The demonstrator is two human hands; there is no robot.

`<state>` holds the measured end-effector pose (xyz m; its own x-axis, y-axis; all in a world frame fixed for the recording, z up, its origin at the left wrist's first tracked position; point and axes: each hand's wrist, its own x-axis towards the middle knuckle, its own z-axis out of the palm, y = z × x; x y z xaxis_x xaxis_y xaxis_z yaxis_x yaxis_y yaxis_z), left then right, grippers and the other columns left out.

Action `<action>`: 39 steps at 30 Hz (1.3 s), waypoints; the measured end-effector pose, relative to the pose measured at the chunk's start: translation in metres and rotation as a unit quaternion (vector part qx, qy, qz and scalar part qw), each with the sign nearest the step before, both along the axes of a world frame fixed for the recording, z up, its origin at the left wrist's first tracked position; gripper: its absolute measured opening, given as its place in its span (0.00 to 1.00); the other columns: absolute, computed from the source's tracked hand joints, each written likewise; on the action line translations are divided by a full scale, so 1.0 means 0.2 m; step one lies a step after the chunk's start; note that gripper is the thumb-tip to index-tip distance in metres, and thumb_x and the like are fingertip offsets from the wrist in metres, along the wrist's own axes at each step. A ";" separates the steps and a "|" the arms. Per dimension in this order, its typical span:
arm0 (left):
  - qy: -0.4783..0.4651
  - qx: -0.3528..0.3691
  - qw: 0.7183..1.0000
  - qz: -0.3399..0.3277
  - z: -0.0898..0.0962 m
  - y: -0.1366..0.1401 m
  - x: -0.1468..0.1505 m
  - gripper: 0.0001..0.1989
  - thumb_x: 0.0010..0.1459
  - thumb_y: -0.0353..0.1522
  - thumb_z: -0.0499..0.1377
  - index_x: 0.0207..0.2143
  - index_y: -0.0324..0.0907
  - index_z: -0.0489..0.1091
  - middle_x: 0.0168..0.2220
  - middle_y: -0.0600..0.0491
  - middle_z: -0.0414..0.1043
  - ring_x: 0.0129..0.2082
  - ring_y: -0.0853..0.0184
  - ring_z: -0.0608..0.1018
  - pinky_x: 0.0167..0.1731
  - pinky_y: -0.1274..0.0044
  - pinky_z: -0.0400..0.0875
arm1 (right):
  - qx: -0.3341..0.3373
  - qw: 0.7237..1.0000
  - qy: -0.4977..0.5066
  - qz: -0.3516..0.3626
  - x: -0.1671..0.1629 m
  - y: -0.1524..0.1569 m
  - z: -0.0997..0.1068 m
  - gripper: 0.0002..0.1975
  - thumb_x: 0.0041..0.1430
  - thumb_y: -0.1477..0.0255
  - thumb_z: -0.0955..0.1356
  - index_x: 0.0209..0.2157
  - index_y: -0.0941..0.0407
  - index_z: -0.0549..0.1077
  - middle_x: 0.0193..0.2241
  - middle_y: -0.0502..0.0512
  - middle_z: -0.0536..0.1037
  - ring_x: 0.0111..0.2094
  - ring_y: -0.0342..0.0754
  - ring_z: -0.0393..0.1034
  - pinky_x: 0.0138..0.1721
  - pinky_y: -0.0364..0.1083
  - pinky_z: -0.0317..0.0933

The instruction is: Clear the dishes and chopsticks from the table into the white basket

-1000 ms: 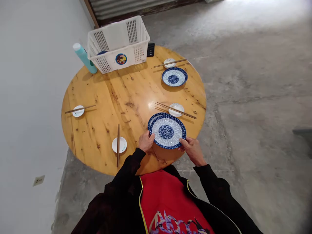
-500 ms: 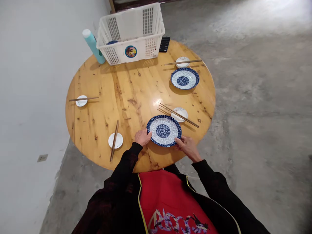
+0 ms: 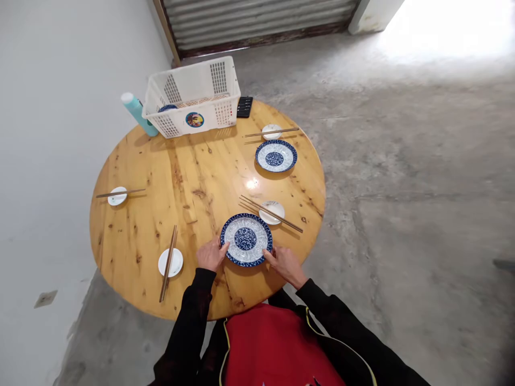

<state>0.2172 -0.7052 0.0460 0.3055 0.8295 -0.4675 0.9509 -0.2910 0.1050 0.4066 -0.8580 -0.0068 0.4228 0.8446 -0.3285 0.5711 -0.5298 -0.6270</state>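
Note:
A blue-and-white patterned plate [image 3: 245, 239] is at the near side of the round table, gripped at its rim from both sides. My left hand [image 3: 211, 253] is closed on its left edge, thumb on top. On the right edge, my right hand [image 3: 286, 265] pinches the rim, also thumb up; the fingers underneath are hidden. Just beyond the plate, a small white dish [image 3: 272, 213] has a pair of chopsticks [image 3: 281, 219] lying across it. To my left sits another small white dish [image 3: 175, 264] with chopsticks [image 3: 168, 268] on it.
A second patterned plate [image 3: 276, 156] stands at the far right of the wooden table [image 3: 161, 161], by a small dish [image 3: 272, 128] with chopsticks. Another dish [image 3: 117, 199] with chopsticks lies far left. At the back are a white basket [image 3: 213, 115], turquoise bottle [image 3: 139, 113] and black tray [image 3: 244, 107].
My view has tilted up and turned right, so everything sits lower and further left. Both hands still hold the plate, which stays near the same dish and chopsticks.

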 end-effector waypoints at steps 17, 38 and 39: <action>-0.283 -0.028 0.959 0.006 0.01 -0.12 -0.05 0.06 0.65 0.35 0.54 0.35 0.45 0.67 0.26 0.53 0.71 0.28 0.62 0.76 0.31 0.75 0.59 | 0.080 0.955 0.240 -0.157 -0.11 -0.16 0.20 0.20 0.54 0.50 0.64 0.25 0.54 0.68 0.19 0.52 0.72 0.21 0.50 0.69 0.23 0.47 0.64; -0.371 -0.048 0.926 0.050 0.15 -1.01 1.46 0.10 0.59 0.35 0.57 0.26 0.45 0.59 0.21 0.59 0.57 0.23 0.69 0.61 0.27 0.75 0.52 | 0.048 0.978 0.131 -0.155 1.46 -1.01 0.49 0.19 0.48 0.48 0.64 0.19 0.48 0.67 0.13 0.55 0.72 0.16 0.54 0.71 0.21 0.50 0.65; -0.367 -0.045 0.928 0.056 0.16 -1.02 1.50 0.11 0.59 0.35 0.57 0.26 0.45 0.58 0.21 0.60 0.56 0.23 0.70 0.60 0.27 0.75 0.51 | 0.050 0.980 0.129 -0.146 1.51 -1.01 0.49 0.19 0.49 0.48 0.64 0.19 0.48 0.66 0.13 0.55 0.73 0.17 0.54 0.71 0.22 0.49 0.65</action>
<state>0.5170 -0.9086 0.0785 0.4830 0.8431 -0.2362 0.6379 -0.1540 0.7546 0.7077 -1.0592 0.0919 0.5651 0.7332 -0.3783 0.2198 -0.5757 -0.7875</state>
